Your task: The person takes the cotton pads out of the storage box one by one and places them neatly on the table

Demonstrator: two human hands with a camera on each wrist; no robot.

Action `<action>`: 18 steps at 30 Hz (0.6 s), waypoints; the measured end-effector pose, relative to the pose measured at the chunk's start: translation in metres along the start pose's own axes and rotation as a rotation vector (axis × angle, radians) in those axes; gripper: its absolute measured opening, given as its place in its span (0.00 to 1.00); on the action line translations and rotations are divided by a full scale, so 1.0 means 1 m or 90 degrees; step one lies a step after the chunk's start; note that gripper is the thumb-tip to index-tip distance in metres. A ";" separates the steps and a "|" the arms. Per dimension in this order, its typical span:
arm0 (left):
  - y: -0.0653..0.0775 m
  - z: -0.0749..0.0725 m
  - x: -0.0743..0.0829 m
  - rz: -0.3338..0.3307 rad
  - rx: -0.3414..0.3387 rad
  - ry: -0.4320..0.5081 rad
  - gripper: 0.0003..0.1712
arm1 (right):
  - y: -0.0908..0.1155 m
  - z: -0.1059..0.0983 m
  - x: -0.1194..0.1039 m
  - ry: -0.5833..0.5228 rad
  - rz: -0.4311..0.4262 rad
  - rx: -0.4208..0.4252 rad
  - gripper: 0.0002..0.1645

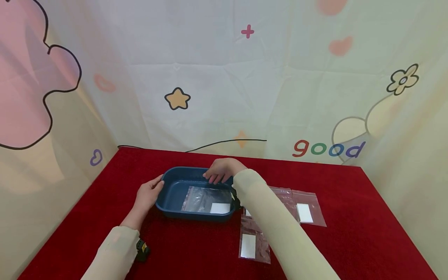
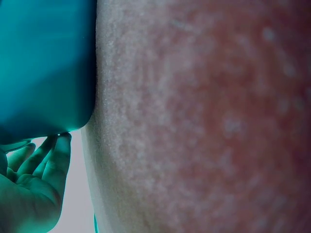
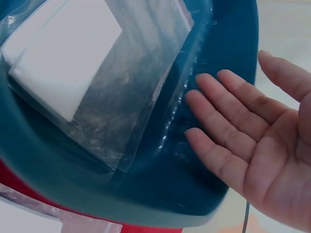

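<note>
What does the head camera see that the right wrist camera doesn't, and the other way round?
Only the head view shows the star, the word "good" and the left hand. Only the right wrist view shows the palm of the right hand face-on. Both show that hand, the blue tub, a clear bag inside it and red cloth.

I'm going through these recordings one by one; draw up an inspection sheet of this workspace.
Surface: red covering.
Job's things: blue bin holding a clear bag with a white insert; more bags lie to its right, partly behind the right sleeve.
Clutter: nothing seen.
Hands: left hand touches the bin's left end; right hand is over its far rim, holding nothing.
Cables: thin dark line, cable or print unclear.
Surroundings: pale backdrop, printed star.
</note>
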State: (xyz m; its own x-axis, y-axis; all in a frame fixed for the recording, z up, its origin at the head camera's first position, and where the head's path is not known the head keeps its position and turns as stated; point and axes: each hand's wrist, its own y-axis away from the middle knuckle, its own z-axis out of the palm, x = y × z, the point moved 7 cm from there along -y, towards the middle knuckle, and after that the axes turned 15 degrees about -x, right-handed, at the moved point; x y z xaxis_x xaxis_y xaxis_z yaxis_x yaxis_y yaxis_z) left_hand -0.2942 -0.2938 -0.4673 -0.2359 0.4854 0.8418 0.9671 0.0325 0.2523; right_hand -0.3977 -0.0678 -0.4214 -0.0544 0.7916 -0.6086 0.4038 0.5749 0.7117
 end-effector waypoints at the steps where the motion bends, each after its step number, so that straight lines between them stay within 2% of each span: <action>1: 0.000 0.000 0.000 0.001 0.001 -0.001 0.29 | 0.000 0.001 0.000 -0.002 0.005 -0.002 0.26; 18: -0.002 -0.001 -0.001 0.001 0.002 -0.003 0.29 | -0.013 0.013 0.012 -0.007 0.071 -0.028 0.25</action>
State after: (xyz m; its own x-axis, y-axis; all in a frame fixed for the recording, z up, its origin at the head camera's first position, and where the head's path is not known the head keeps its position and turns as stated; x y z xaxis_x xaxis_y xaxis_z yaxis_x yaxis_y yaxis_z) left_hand -0.2957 -0.2953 -0.4677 -0.2335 0.4895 0.8402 0.9680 0.0347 0.2487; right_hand -0.3916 -0.0688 -0.4424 -0.0015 0.8488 -0.5287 0.3657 0.4926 0.7897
